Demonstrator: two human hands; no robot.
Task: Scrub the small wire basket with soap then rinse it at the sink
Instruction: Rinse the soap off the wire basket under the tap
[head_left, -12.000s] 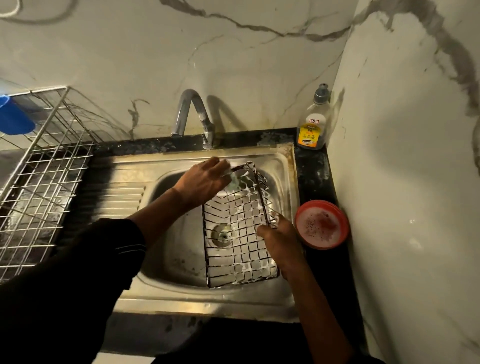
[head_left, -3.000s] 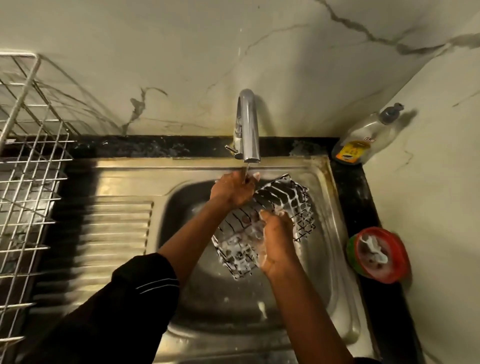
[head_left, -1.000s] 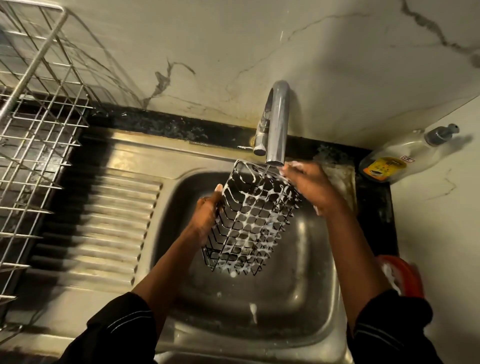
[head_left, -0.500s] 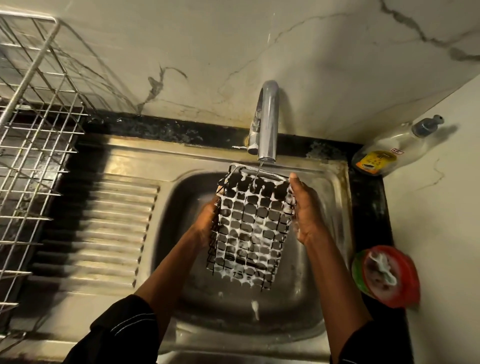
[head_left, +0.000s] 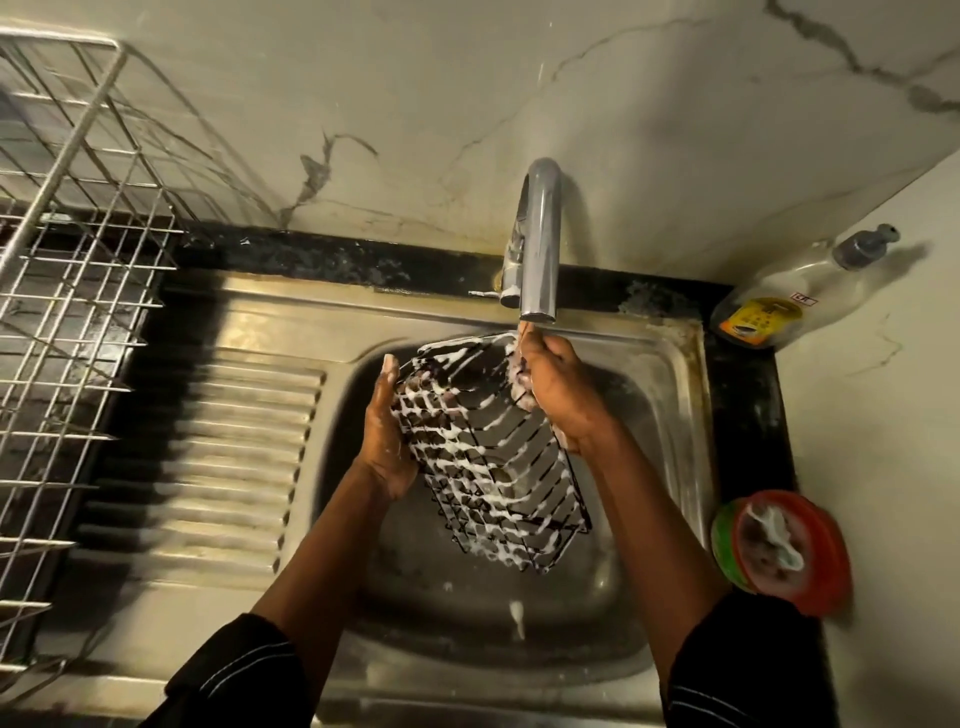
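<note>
The small wire basket (head_left: 498, 457), dark wire coated in white soap foam, hangs tilted over the steel sink (head_left: 670, 374) bowl with its open side facing up toward me. My left hand (head_left: 387, 441) grips its left side wall. My right hand (head_left: 558, 389) holds its upper right rim, directly under the chrome tap (head_left: 540, 244). A thin stream of water falls from the spout onto my right hand's fingers and the basket's top edge.
A large wire dish rack (head_left: 78, 291) stands at the left beside the ribbed drainboard (head_left: 234, 457). A soap dispenser bottle (head_left: 789, 296) leans in the back right corner. A red tub with a foamy scrubber (head_left: 779, 545) sits on the black counter at right.
The basket has turned from its mesh bottom facing me to its open side facing me. My right hand has moved up to the top rim under the spout.
</note>
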